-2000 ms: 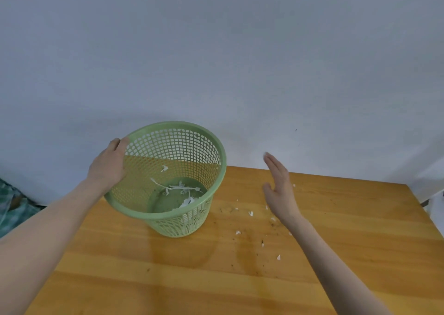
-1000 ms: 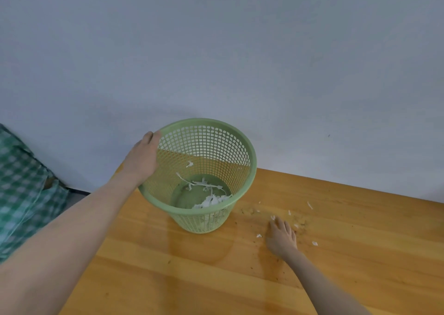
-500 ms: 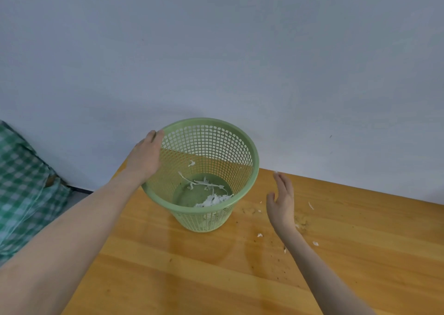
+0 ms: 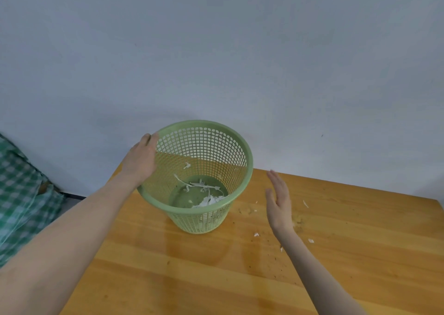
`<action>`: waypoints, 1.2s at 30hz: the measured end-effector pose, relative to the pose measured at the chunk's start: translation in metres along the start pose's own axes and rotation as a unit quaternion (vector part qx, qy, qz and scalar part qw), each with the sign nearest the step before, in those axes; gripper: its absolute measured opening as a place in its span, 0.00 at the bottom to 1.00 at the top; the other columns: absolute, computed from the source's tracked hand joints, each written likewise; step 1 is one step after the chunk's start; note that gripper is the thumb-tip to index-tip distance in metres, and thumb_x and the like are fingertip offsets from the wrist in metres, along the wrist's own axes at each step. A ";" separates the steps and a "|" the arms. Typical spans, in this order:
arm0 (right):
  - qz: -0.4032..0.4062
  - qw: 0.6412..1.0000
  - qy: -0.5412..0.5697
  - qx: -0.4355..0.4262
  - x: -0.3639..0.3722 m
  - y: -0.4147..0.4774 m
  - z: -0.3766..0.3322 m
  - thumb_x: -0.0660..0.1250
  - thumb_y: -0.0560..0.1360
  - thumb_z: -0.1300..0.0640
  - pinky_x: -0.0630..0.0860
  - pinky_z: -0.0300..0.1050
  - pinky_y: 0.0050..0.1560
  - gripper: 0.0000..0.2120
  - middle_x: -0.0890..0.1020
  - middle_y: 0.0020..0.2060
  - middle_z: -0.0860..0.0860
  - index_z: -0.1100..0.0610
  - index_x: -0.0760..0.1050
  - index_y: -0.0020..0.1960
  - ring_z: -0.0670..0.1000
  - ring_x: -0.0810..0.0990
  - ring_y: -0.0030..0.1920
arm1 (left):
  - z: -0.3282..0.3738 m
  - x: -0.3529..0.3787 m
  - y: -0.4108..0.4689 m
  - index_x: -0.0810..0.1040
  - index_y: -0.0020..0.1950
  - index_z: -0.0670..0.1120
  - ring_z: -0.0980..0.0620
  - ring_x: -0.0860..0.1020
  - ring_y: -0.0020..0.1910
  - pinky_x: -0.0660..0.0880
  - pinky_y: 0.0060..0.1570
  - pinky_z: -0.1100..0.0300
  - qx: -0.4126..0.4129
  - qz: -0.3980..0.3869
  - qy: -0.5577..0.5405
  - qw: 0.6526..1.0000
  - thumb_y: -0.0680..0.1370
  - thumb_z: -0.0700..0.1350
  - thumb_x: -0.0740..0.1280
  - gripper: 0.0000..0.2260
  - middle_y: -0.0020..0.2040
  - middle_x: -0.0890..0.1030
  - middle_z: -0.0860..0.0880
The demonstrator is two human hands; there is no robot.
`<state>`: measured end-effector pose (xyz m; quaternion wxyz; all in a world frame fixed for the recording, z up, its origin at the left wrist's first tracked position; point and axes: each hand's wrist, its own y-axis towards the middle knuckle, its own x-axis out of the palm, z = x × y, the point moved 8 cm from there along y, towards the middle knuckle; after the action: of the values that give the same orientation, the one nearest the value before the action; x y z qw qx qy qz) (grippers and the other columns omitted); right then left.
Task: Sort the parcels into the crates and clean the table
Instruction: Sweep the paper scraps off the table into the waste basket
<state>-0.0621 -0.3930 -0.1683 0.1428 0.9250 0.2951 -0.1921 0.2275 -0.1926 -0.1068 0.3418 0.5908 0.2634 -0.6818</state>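
A green mesh waste basket (image 4: 216, 144) stands tilted on the wooden table (image 4: 192, 278), with white paper shreds (image 4: 206, 199) lying in its bottom. My left hand (image 4: 141, 161) grips the basket's left rim. My right hand (image 4: 278, 199) is raised edge-on just right of the basket, fingers straight and together, holding nothing. Small white paper scraps (image 4: 256, 234) and dark crumbs lie scattered on the table around and behind the right hand. No parcels or crates are in view.
A plain grey-white wall (image 4: 216, 50) runs directly behind the table. At the far left hangs green-and-white checked cloth (image 4: 19, 194). The table's left edge runs diagonally under my left forearm.
My right hand lay flat on the table among the scraps a second ago, then lifted and now stands upright beside the basket. My left hand has kept its hold on the rim.
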 end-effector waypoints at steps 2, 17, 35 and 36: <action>-0.115 0.980 -0.146 0.070 0.019 -0.016 0.057 0.56 0.80 0.62 0.56 0.50 0.74 0.19 0.67 0.72 0.49 0.55 0.70 0.69 0.52 0.57 0.75 | 0.001 -0.001 -0.001 0.55 0.76 0.42 0.36 0.71 0.61 0.70 0.51 0.47 0.000 0.002 0.001 1.000 0.72 0.30 0.63 0.34 0.73 0.60 0.41; -0.347 0.834 -0.428 0.037 0.054 -0.075 0.123 0.53 0.78 0.63 0.47 0.49 0.75 0.28 0.53 0.76 0.44 0.53 0.54 0.77 0.50 0.46 0.77 | 0.000 0.000 0.000 0.55 0.76 0.42 0.37 0.71 0.61 0.70 0.52 0.47 0.003 0.003 0.003 1.000 0.71 0.30 0.66 0.35 0.73 0.60 0.41; -0.003 0.974 -0.070 -0.214 0.011 0.001 -0.112 0.60 0.74 0.69 0.60 0.40 0.69 0.20 0.77 0.61 0.49 0.59 0.75 0.64 0.46 0.66 0.67 | -0.006 0.006 -0.003 0.60 0.76 0.47 0.39 0.69 0.67 0.69 0.58 0.48 -0.016 0.009 -0.114 0.993 0.71 0.28 0.62 0.35 0.74 0.62 0.43; -0.028 0.972 -0.094 -0.214 0.021 0.003 -0.113 0.63 0.75 0.67 0.60 0.43 0.68 0.16 0.81 0.57 0.49 0.57 0.79 0.60 0.48 0.68 0.65 | -0.007 0.002 -0.004 0.63 0.74 0.46 0.41 0.68 0.68 0.67 0.61 0.50 -0.028 0.025 -0.159 0.987 0.71 0.28 0.62 0.33 0.73 0.65 0.43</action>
<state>-0.0134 -0.3420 -0.0768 0.3588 0.8423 0.3405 -0.2142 0.2281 -0.1851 -0.1104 0.4126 0.4714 0.2097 -0.7507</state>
